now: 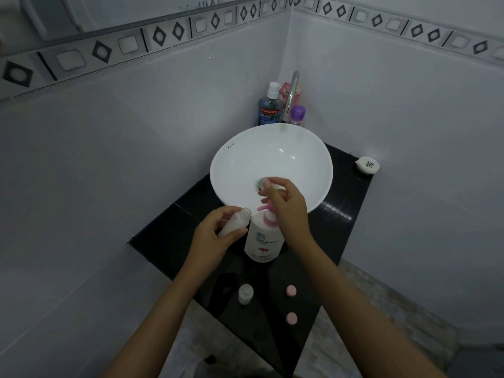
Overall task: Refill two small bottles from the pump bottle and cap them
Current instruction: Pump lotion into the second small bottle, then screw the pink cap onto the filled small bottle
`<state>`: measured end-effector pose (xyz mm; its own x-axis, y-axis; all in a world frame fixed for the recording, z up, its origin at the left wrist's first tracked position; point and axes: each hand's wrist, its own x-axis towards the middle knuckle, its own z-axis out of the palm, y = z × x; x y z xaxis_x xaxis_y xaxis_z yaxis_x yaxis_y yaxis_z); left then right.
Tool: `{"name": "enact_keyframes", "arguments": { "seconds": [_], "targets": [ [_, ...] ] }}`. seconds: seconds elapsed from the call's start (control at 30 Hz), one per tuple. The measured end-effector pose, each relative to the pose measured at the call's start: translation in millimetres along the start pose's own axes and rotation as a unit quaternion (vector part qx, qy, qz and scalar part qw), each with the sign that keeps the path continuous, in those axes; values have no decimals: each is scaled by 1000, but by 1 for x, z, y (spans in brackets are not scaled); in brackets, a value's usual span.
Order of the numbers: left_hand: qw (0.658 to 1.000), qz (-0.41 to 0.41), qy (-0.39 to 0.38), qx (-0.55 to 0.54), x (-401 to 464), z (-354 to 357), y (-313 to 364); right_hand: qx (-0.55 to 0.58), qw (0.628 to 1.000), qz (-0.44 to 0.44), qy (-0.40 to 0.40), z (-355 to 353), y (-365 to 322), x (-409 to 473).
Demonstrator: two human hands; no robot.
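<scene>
Centre frame: left hand wrapped around small bottle, tilted so its mouth meets the spout | right hand fingers loosely curled atop pump bottle, ready to press | lower frame: second bottle uncapped; two pink caps parked aside on black counter.

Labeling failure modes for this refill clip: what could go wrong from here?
1. The small translucent bottle in the left hand is tilted, its mouth beside the pink pump spout; if misaligned, soap could spill onto the black counter.
2. The right hand pressing hard could tip the white pump bottle.
3. Two loose pink caps near the counter's front could get knocked off.
</scene>
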<state>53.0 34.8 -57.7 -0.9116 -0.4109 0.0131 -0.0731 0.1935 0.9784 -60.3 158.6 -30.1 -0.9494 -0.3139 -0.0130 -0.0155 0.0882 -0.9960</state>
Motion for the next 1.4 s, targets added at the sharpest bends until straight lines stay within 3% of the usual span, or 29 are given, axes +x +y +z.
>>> {"name": "enact_keyframes", "arguments": {
  "seconds": [0.3,0.43,0.53,0.67,0.77,0.87,0.93,1.0,1.1,1.17,1.27,1.4],
  "targets": [
    [998,-46,-20,-43,-27,10,-19,33,992,-15,118,-63,26,-36],
    [996,-61,-46,-40,-40,23,-24,-34,988,30,146,-77,72,-62],
    [995,-68,-61,-45,-49,31,-26,-206,971,85,90,-79,112,-76],
    [994,-63,-74,-47,-56,39,-27,-492,864,94,-49,-76,148,-85],
    [995,-61,-74,-37,-59,41,-27,-546,824,110,-104,-72,161,-84],
    [995,-61,-73,-31,-63,41,-26,-558,810,129,-129,-67,168,-81],
    [994,-68,-72,-38,-65,40,-25,-551,814,130,-131,-66,167,-80],
    [993,-83,-62,-50,-67,38,-23,-502,848,129,-112,-65,159,-79],
    [994,-78,-55,-57,-67,33,-18,-273,950,146,-43,-65,123,-79],
    [995,-65,-53,-56,-66,30,-13,-97,986,127,-36,-67,85,-82],
    [995,-50,-59,-60,-64,26,-6,16,995,57,-86,-73,36,-87],
    [994,-36,-88,-56,-62,24,3,-49,989,-4,-139,-71,11,-94]
  ]
}}
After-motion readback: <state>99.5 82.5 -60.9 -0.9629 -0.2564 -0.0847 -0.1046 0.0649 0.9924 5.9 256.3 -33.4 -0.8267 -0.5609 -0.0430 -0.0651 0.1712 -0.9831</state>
